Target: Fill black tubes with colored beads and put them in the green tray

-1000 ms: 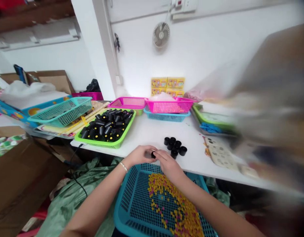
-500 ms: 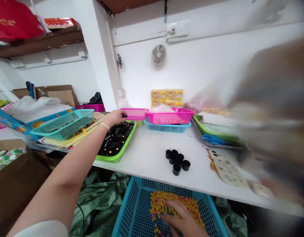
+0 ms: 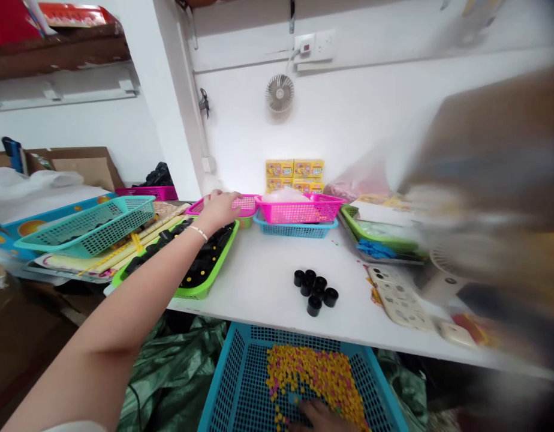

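My left hand [image 3: 220, 207] reaches forward, palm down, over the far end of the green tray [image 3: 200, 292] filled with black cylinders [image 3: 200, 267]. Its fingers are stretched out toward a small pink basket [image 3: 246, 204], and I see nothing in them. My right hand [image 3: 319, 415] is low at the frame's bottom edge, resting in the yellow and pink beads [image 3: 317, 372] inside the blue mesh basket [image 3: 236, 372]. Only part of that hand shows. Several black caps [image 3: 315, 291] stand in a cluster on the white table [image 3: 263, 282].
A pink basket [image 3: 299, 210] sits on a blue one [image 3: 295, 228] at the back, with yellow boxes [image 3: 295, 171] behind. A teal basket [image 3: 86, 222] lies left; a green tray [image 3: 376, 237] and a white holed card [image 3: 400, 297] lie right. A large blurred brown shape fills the right side.
My left hand went from the table's front edge out to the green tray with a black piece, and now shows none. My right hand dropped into the bead basket.
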A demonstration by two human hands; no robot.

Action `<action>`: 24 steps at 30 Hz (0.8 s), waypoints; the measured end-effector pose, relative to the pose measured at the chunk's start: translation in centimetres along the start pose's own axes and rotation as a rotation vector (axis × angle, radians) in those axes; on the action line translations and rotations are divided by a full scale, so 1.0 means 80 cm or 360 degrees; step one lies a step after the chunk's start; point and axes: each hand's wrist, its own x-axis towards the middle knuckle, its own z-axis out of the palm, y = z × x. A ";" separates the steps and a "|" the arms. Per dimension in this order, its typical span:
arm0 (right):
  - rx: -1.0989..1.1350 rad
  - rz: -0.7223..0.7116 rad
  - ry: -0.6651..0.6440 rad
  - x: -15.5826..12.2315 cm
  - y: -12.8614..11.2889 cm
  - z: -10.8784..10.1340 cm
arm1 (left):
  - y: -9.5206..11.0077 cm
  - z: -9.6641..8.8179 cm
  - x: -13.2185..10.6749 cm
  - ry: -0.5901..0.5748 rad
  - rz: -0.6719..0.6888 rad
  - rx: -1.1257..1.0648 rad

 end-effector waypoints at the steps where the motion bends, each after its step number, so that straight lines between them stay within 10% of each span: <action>1: 0.0021 0.0031 0.0022 -0.003 -0.003 -0.002 | 0.019 0.004 -0.016 -0.0052 0.0122 -0.0023; 7: -0.0390 -0.0243 -0.0089 -0.003 -0.040 -0.034 | 0.120 0.093 -0.115 -0.0792 0.0726 -0.0700; 12: -0.0590 -0.0346 -0.0086 0.029 -0.047 -0.026 | 0.148 0.165 -0.131 -0.0706 0.0587 -0.1107; 18: -0.0332 -0.0241 -0.0102 0.029 -0.047 -0.038 | 0.136 0.160 -0.145 -0.0647 0.0457 -0.1370; 24: 0.0692 -0.0219 0.0642 0.014 -0.065 -0.131 | 0.092 0.136 -0.196 -0.0913 0.0454 -0.1642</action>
